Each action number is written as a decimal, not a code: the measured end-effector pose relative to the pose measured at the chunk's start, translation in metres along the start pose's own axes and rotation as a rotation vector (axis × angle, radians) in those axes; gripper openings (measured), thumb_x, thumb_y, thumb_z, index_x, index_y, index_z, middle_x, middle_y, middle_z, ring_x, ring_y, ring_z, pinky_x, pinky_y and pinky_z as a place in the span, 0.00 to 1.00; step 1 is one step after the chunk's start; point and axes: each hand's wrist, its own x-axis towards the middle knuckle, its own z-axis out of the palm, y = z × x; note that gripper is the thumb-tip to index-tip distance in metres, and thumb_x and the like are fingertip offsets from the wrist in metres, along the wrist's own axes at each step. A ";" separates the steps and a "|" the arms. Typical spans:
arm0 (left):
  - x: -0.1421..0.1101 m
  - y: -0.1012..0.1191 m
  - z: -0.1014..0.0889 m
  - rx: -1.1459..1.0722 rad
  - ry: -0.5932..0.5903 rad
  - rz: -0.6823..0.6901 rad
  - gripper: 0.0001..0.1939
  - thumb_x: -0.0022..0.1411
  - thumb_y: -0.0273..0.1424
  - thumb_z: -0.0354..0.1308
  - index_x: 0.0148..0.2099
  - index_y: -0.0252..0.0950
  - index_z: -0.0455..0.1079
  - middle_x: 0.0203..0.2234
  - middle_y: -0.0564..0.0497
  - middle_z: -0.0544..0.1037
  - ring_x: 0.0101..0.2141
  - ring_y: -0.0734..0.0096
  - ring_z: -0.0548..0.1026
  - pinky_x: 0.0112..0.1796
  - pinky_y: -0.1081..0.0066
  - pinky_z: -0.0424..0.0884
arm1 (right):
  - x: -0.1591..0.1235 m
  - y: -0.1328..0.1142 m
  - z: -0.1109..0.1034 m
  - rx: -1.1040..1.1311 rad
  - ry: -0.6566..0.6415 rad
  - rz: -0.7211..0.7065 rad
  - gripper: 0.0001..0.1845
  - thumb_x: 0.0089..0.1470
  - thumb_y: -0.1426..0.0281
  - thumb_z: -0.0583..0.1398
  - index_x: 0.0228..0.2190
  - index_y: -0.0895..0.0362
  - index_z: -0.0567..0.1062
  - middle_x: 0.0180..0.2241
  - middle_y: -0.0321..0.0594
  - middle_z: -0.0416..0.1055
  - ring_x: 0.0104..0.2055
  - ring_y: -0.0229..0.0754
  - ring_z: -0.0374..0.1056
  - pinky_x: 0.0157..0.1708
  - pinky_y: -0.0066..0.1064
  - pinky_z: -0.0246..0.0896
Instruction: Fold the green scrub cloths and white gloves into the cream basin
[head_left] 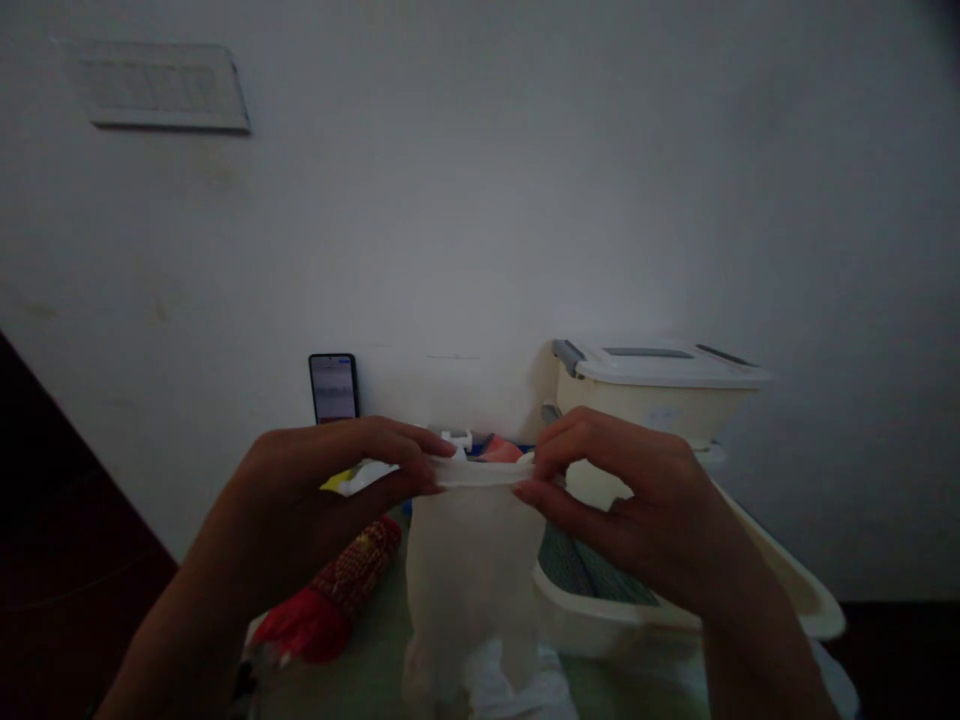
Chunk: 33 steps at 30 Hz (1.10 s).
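A pale cream garment [474,560] of thin cloth hangs down in front of me from a folded band at its top edge. Its lower end parts into two hanging pieces, like the legs of small pants, though dim light and blur hide its exact kind. Fingers and thumb of my left hand [330,490] pinch the left end of the band. At the right end, my right hand [622,490] pinches it the same way. Between them the band is held fairly straight and level. Beneath the garment lies some white cloth [521,685].
A phone [335,388] leans upright against the wall. Left of the garment lies a red patterned bundle [349,585]. To the right, a cream tub [600,622] holds dark greenish cloth [592,570]. Behind it stands a lidded storage box [660,385].
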 end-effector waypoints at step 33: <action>0.003 0.004 0.002 -0.002 0.007 0.092 0.10 0.57 0.19 0.61 0.36 0.40 0.73 0.32 0.55 0.80 0.33 0.75 0.78 0.35 0.79 0.74 | -0.001 -0.001 -0.003 0.075 -0.151 0.078 0.09 0.54 0.67 0.63 0.25 0.58 0.74 0.26 0.35 0.74 0.27 0.34 0.68 0.29 0.25 0.62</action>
